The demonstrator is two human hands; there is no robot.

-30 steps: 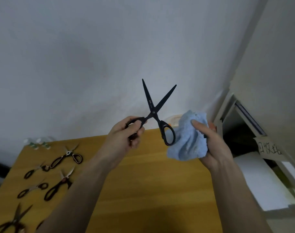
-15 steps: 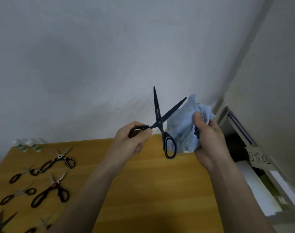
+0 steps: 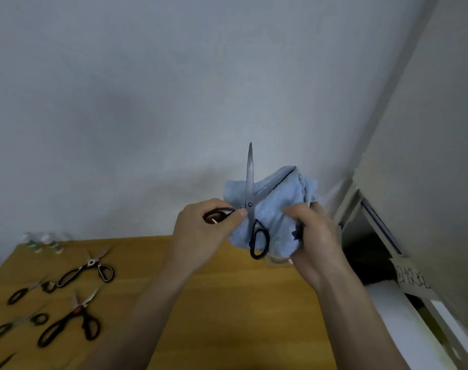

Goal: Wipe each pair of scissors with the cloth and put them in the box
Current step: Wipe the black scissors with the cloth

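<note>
Scissors point(image 3: 250, 182) spread, one blade upright

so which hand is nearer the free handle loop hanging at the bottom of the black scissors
Right. The right hand grips the blue cloth just beside the free handle loop of the black scissors. The left hand grips the other loop, farther to the left.

a cardboard label point(image 3: 411, 280) at right bears handwritten characters, too blurred to read.
</note>
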